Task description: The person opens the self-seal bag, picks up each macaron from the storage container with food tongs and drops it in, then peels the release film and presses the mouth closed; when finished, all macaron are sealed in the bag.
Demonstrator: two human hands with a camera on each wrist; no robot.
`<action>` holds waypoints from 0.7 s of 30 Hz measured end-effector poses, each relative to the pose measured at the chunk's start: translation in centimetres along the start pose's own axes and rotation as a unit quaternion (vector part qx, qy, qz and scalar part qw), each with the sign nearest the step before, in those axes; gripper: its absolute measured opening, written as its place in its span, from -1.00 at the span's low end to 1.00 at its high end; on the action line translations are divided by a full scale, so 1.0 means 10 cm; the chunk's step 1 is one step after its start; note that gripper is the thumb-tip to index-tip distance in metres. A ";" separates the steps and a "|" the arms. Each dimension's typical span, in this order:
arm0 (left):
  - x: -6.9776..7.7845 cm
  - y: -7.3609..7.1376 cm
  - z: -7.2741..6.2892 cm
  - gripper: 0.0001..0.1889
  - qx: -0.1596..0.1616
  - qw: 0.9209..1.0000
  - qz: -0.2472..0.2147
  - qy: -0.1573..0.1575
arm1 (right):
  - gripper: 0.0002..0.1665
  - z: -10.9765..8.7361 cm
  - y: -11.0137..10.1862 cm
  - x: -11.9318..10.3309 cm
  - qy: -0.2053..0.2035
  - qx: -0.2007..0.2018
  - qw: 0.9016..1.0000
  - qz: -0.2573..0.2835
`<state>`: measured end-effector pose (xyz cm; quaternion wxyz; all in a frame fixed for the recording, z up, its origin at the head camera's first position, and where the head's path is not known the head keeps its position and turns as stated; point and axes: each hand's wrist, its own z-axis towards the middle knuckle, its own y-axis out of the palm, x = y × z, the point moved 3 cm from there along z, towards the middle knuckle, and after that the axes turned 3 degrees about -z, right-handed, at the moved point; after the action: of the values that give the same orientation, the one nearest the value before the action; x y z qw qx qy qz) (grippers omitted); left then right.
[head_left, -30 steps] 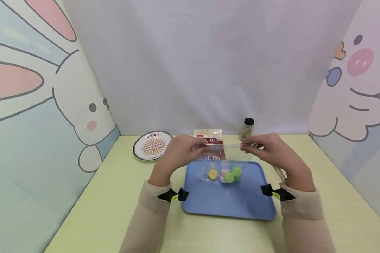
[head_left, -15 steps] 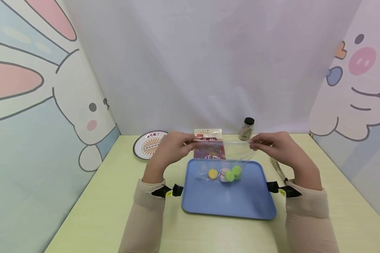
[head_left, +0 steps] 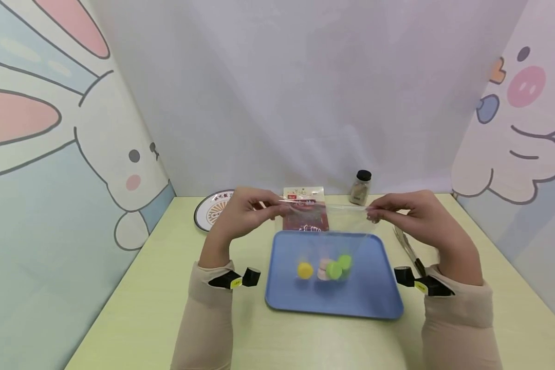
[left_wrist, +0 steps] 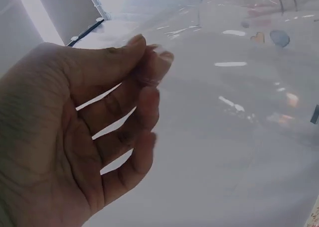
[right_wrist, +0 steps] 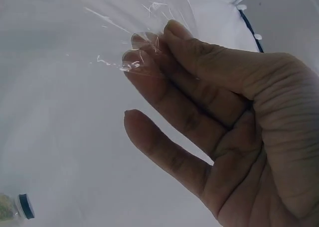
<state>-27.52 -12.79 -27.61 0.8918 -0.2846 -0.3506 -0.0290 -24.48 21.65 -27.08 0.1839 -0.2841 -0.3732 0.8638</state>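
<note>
A clear plastic bag (head_left: 347, 218) is stretched between both hands above the blue tray (head_left: 305, 298). My left hand (head_left: 250, 209) pinches one upper corner between thumb and fingertips, and in the left wrist view the film (left_wrist: 234, 87) spreads away from those fingers. At the opposite corner my right hand (head_left: 413, 216) pinches the film too; the right wrist view has the crinkled plastic (right_wrist: 134, 62) at its fingertips. Low in the bag sit a yellow macaron (head_left: 304, 270), pink macarons (head_left: 324, 269) and green macarons (head_left: 334, 270), slightly blurred and overlapping the tray.
Behind the tray lies a red and white packet (head_left: 305, 221). A jar with a black lid (head_left: 360, 189) stands at the back right. Metal tongs (head_left: 407, 246) lie right of the tray, partly behind the right wrist. The left hand partly covers a patterned plate (head_left: 208, 216).
Both hands have moved apart and slightly up, pulling the bag's upper edge wider. The macarons have shifted down in the head view, toward the near side of the tray.
</note>
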 end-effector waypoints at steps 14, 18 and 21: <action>-0.77 0.27 0.00 -0.43 0.005 0.930 0.282 -0.235 | -0.70 0.08 0.60 0.68 0.148 0.026 0.985 -0.086; -0.75 0.20 -0.01 -0.39 0.011 0.930 0.277 -0.242 | -0.62 0.09 0.53 0.65 0.147 0.027 0.985 -0.086; -0.71 0.15 -0.01 -0.37 0.016 0.930 0.275 -0.244 | -0.56 0.09 0.46 0.61 0.143 0.033 0.985 -0.093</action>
<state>-32.37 -12.62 -32.99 0.7560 -0.3539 -0.4662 0.2931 -30.26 21.35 -32.18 0.3235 -0.3624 -0.3394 0.8055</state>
